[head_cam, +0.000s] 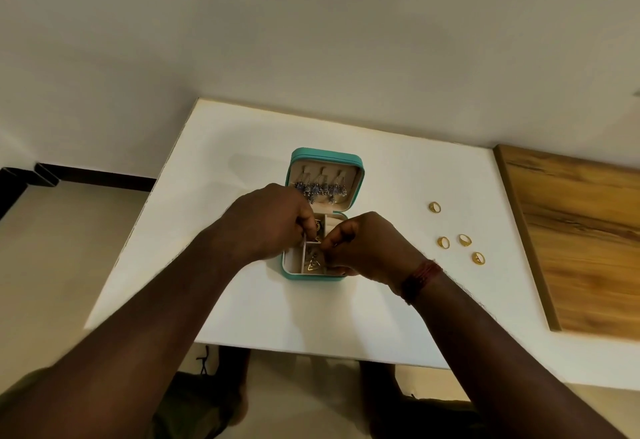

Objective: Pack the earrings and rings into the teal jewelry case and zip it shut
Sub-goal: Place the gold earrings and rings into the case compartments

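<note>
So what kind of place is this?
Probably a room in a home: a white table against a plain wall, a teal jewelry case open on it, and gold rings lying beside it.

Here's the jewelry case point(325, 156), sitting mid-table point(242, 300), its lid thrown back behind the base; a row of earrings point(320, 189) hangs inside that lid; in the base's near compartment lies another earring point(312, 265). Over the base, the left hand point(270, 223) comes in from the left and the right hand point(367, 248) from the right, fingertips close together above the dividers. Off to the case's right, well apart from it, four rings on the table: one point(434, 207) farther back, three point(464, 240) clustered nearer; beyond them, a board point(581, 248) lies along the right side.
</note>
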